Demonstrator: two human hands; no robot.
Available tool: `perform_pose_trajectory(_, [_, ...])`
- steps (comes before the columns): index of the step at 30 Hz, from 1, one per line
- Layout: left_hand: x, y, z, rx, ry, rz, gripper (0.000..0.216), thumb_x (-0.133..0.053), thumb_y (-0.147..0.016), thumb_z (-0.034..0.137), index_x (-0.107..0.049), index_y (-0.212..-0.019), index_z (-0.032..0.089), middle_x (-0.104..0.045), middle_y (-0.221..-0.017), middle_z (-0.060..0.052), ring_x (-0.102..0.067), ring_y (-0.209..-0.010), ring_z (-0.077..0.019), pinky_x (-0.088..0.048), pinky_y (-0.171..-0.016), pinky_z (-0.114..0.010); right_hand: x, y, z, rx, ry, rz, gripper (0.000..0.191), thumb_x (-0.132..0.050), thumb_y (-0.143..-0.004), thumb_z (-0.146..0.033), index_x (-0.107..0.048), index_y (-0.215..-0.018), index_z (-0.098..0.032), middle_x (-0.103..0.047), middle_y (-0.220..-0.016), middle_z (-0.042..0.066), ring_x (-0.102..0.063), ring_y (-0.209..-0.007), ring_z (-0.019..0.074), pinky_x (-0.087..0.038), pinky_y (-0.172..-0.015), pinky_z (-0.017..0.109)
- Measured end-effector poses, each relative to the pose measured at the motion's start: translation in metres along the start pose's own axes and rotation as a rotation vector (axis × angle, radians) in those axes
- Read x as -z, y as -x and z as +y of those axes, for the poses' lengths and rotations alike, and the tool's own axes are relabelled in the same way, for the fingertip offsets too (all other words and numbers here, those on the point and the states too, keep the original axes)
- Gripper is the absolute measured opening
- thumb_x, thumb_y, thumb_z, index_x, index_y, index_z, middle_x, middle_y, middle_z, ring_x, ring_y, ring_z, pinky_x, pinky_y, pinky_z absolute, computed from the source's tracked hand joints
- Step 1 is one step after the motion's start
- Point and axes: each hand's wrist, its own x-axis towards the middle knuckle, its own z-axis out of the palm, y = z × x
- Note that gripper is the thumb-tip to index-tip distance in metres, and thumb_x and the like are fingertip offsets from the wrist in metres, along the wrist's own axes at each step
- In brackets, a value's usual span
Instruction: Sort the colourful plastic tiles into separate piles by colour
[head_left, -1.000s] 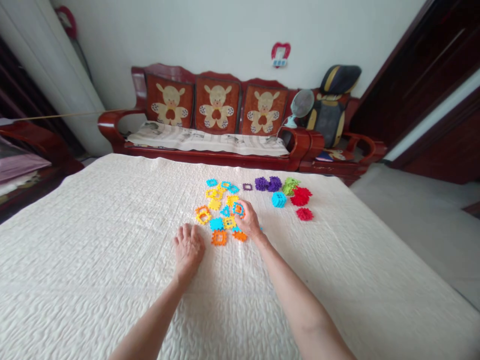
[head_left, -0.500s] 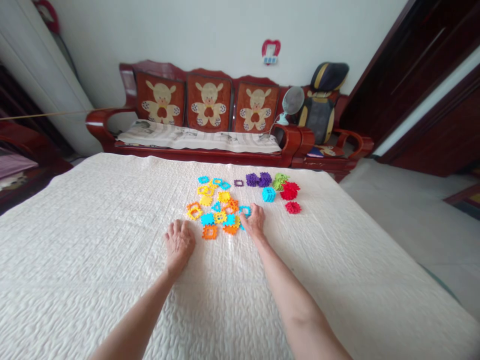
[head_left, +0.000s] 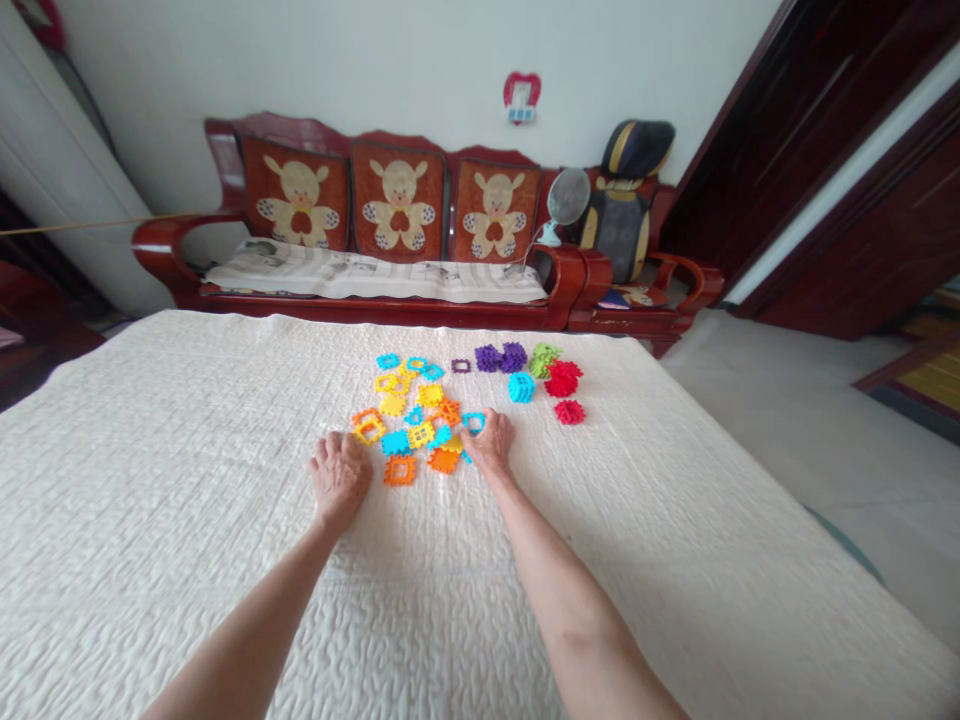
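My left hand (head_left: 341,480) rests palm down on the white quilted cover (head_left: 225,560), fingers spread a little, beside an orange-and-yellow pair of square frames (head_left: 368,426). My right hand (head_left: 491,440) lies at the right side of the pile, thumb apart from the fingers. Its thumb reaches over the edge of a yellow toy building piece (head_left: 454,444), and a blue square frame (head_left: 473,420) lies by its fingertips. Between the hands are notched plastic pieces: a blue panel (head_left: 395,442), a yellow window piece (head_left: 421,434), and orange squares (head_left: 400,470).
Sorted stacks stand right of the pile: purple (head_left: 501,357), green (head_left: 544,359), blue (head_left: 521,387) and red (head_left: 563,378). A single purple frame (head_left: 460,366) lies left of them. Beyond the cover's far edge are a wooden sofa (head_left: 352,308) and a fan (head_left: 568,196).
The view has turned slightly right, so everything appears farther left. My left hand is slightly nearer the orange-and-yellow frames. My right hand stays by the same pieces.
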Motion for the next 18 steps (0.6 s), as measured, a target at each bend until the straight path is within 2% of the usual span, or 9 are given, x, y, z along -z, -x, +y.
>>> perform_pose_trajectory(5, [0.004,0.002,0.001,-0.011,-0.012,0.000,0.039,-0.025,-0.097,0.031,-0.061,-0.105,0.016,-0.057,-0.115,-0.014,-0.047,-0.112,-0.0297,-0.040,-0.084,-0.042,-0.004,0.001,0.005,0.002,-0.135,0.099,0.046,-0.066,-0.073,-0.035,-0.056,-0.113,-0.015,-0.064,-0.099,0.012,-0.057,-0.097,0.0282,-0.042,-0.091,0.044])
perform_pose_trajectory(8, [0.003,0.000,0.001,-0.006,-0.009,-0.013,0.038,-0.027,-0.096,0.030,-0.061,-0.105,0.017,-0.057,-0.116,-0.014,-0.046,-0.113,-0.0292,-0.039,-0.085,-0.042,0.005,-0.012,0.013,0.036,-0.235,0.175,0.048,-0.065,-0.074,-0.037,-0.054,-0.116,-0.015,-0.065,-0.102,0.012,-0.060,-0.097,0.0261,-0.045,-0.091,0.041])
perform_pose_trajectory(12, [-0.001,-0.001,-0.001,-0.008,-0.024,-0.022,0.037,-0.026,-0.097,0.032,-0.059,-0.103,0.018,-0.056,-0.116,-0.012,-0.046,-0.112,-0.0283,-0.039,-0.083,-0.041,0.035,-0.054,0.030,0.054,-0.236,0.277,0.046,-0.063,-0.077,-0.039,-0.056,-0.115,-0.015,-0.066,-0.106,0.013,-0.060,-0.101,0.0260,-0.044,-0.095,0.039])
perform_pose_trajectory(15, [-0.003,-0.002,-0.002,-0.015,-0.031,-0.011,0.037,-0.025,-0.097,0.034,-0.058,-0.104,0.018,-0.056,-0.117,-0.011,-0.047,-0.112,-0.0277,-0.039,-0.082,-0.040,0.054,-0.089,0.042,-0.020,-0.149,0.254,0.042,-0.062,-0.078,-0.039,-0.059,-0.113,-0.017,-0.068,-0.101,0.011,-0.060,-0.095,0.0257,-0.045,-0.091,0.039])
perform_pose_trajectory(18, [-0.004,-0.002,-0.002,-0.023,-0.027,0.003,0.036,-0.024,-0.098,0.034,-0.057,-0.103,0.019,-0.056,-0.117,-0.011,-0.047,-0.112,-0.0275,-0.039,-0.083,-0.040,0.061,-0.112,0.050,-0.063,-0.047,0.189,0.040,-0.063,-0.077,-0.040,-0.061,-0.109,-0.016,-0.069,-0.098,0.012,-0.061,-0.093,0.0267,-0.045,-0.088,0.039])
